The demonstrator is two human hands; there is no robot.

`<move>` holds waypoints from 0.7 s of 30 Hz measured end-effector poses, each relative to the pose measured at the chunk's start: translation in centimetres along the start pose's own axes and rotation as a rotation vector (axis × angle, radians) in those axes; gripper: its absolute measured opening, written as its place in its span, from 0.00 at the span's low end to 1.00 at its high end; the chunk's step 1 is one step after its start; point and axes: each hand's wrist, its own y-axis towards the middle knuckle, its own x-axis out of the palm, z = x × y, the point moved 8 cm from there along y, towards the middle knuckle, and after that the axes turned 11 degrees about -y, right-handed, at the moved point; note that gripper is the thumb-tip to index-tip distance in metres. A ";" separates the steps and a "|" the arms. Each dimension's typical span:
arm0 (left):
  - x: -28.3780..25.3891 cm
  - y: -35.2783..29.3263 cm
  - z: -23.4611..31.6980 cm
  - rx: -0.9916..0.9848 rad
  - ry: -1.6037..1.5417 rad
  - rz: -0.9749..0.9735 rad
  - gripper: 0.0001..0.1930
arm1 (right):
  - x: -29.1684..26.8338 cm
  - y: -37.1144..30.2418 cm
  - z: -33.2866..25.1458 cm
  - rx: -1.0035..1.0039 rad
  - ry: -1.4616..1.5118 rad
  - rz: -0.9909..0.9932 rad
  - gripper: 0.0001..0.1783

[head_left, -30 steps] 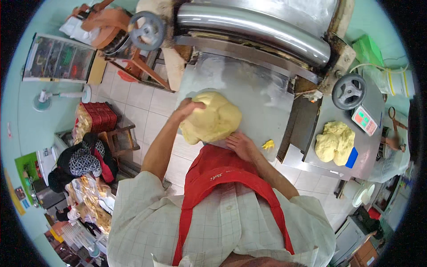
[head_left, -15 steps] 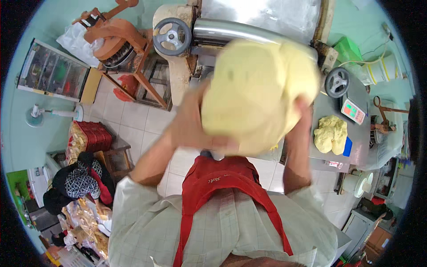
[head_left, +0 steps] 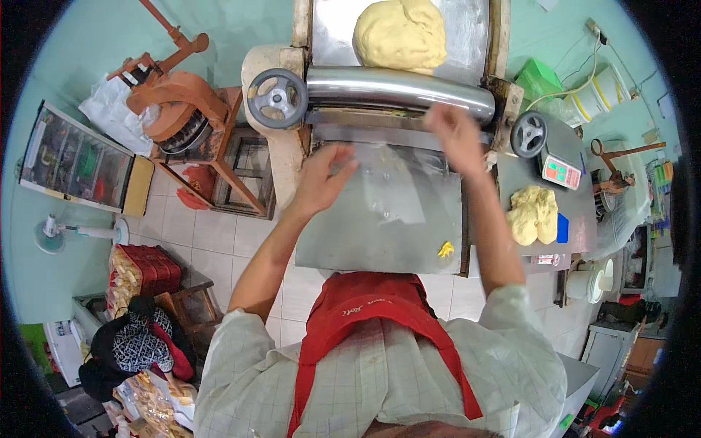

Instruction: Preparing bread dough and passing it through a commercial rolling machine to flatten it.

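Observation:
A big lump of pale yellow dough (head_left: 400, 36) rests on the metal chute (head_left: 332, 33) behind the steel roller (head_left: 394, 89) of a dough sheeter. My left hand (head_left: 325, 175) hovers over the left part of the machine's lower metal tray (head_left: 350, 233); it holds nothing, its thumb apart from the fingers. Close in front of the roller's right part is my right hand (head_left: 454, 135), smeared by motion, so its fingers are hard to read. A small yellow scrap of dough (head_left: 446, 250) lies at the tray's near right corner.
Handwheels (head_left: 277, 99) (head_left: 529, 134) flank the roller. On the right-hand table sit a smaller dough lump (head_left: 532, 214), a blue scraper (head_left: 562, 228) and a digital scale (head_left: 561, 171). An orange press (head_left: 186, 117) stands at left. Another person (head_left: 139, 339) works at lower left beside a red crate (head_left: 150, 274).
The big dough lump has left my hands and now lies behind the roller. Both hands have come apart, empty of it, above the lower tray and near the roller.

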 end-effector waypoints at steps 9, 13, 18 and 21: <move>2.6 5.9 -20.9 -0.498 -0.884 0.172 0.17 | 10.1 -12.5 23.8 0.819 0.503 -0.339 0.22; 1.7 10.0 -28.9 -0.511 -1.607 0.157 0.11 | 10.1 -5.4 27.7 0.685 0.871 -0.045 0.23; 6.9 12.1 -29.2 -0.609 -1.577 0.634 0.18 | 13.1 -1.6 34.6 0.579 1.029 0.024 0.19; 8.1 13.9 -28.7 -0.502 -1.426 0.497 0.23 | 16.9 -1.9 40.0 0.612 1.010 -0.066 0.21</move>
